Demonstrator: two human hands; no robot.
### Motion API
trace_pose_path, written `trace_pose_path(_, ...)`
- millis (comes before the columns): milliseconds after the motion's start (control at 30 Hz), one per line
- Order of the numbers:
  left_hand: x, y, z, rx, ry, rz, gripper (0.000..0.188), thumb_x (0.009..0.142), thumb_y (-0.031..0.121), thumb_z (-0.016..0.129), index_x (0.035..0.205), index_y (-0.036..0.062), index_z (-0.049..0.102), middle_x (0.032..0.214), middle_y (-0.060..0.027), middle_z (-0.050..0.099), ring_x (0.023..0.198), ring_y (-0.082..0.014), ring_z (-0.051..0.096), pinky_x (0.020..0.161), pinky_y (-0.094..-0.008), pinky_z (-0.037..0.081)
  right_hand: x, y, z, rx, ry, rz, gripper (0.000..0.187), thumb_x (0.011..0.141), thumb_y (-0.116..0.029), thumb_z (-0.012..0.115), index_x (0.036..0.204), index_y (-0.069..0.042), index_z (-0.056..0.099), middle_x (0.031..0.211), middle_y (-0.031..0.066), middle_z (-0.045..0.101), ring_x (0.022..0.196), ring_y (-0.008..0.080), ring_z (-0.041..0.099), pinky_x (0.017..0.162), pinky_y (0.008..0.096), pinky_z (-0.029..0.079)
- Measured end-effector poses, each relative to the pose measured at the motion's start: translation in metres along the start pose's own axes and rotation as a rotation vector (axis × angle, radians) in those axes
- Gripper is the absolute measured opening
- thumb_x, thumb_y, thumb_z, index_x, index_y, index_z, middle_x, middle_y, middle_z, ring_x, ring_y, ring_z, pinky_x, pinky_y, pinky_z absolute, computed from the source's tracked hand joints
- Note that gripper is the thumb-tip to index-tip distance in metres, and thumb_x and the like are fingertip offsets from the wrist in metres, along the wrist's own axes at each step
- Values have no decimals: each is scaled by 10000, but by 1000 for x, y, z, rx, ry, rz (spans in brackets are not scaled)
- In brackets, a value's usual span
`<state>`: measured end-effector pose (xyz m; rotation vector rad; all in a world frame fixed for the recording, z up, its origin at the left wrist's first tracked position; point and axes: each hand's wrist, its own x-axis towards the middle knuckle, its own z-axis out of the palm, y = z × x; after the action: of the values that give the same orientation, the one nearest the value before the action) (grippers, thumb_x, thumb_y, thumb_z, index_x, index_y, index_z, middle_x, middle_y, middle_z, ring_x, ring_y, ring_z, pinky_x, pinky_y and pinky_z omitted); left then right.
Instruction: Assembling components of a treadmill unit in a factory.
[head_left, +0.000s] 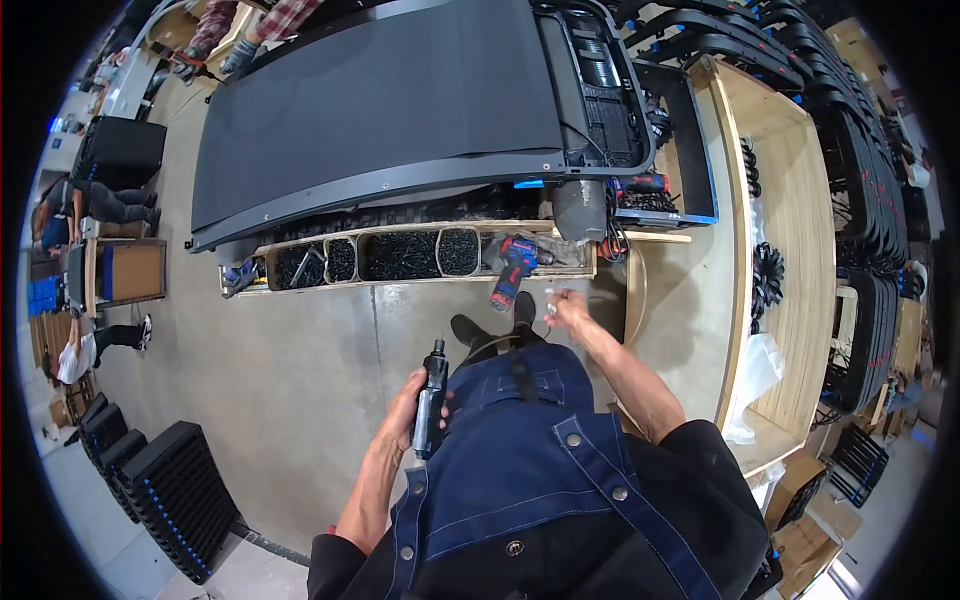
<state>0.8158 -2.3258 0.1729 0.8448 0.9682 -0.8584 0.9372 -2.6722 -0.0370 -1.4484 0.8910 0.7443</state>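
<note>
My left hand (401, 412) is wrapped round a black and silver inline power screwdriver (430, 400), held upright in front of my apron with its tip pointing away from me. My right hand (570, 314) hovers over the floor near the wooden parts tray, its fingers pinched. A small pale bit shows at those fingertips, too small to name. Just beyond that hand, a blue and red cordless drill (516, 268) lies across the right end of the parts tray (400, 284). Compartments in the tray hold black screws (398, 255).
A large treadmill-like machine with a black belt (380, 110) spans the bench ahead. To my right stands a deep wooden crate (790, 200) with black coiled parts. A thin hose (643, 290) loops beside the tray. A co-worker's gloved hand (240, 55) is at the far left.
</note>
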Motion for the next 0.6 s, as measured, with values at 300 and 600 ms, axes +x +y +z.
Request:
trace_pose_path(300,49,48,23,206,12,1,414,1046,498,441,1177,109,485,922,-121,662,619,-174,650,513,-326,574,95,-26,-22,498,325,-26,266,969,-172,640,1180,-24,573,1005,156,692,764,335,742,633,413,634)
trace_pose_path(600,133,64,99,207,-86,-92,532,1041,534,437,1133,31,587,895,-118,690,637,-182,665,536,-341,596,3,4,-22,335,-159,-28,421,992,-334,629,1262,-20,556,1067,153,706,887,282,730,739,383,623)
